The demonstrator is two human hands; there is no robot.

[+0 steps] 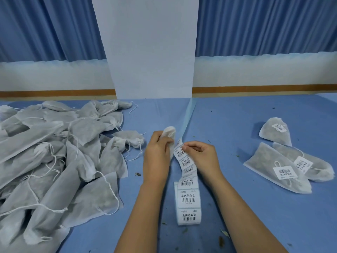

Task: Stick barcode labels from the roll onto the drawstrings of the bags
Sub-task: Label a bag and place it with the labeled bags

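Observation:
A strip of barcode labels (187,181) runs up from the label roll (188,216) lying on the blue table between my forearms. My left hand (156,154) grips a white drawstring bag (169,133), which sticks up above the fingers. My right hand (202,154) pinches the top label (179,144) at the strip's upper end, just right of the bag. A big heap of unlabelled white bags (54,161) with loose drawstrings lies at the left. Three bags (284,161) with labels on their strings lie at the right.
A white pillar (151,52) rises at the table's far edge, with blue curtains behind it. Small bits of dried herb (137,174) are scattered on the blue table cover (237,125) around the roll.

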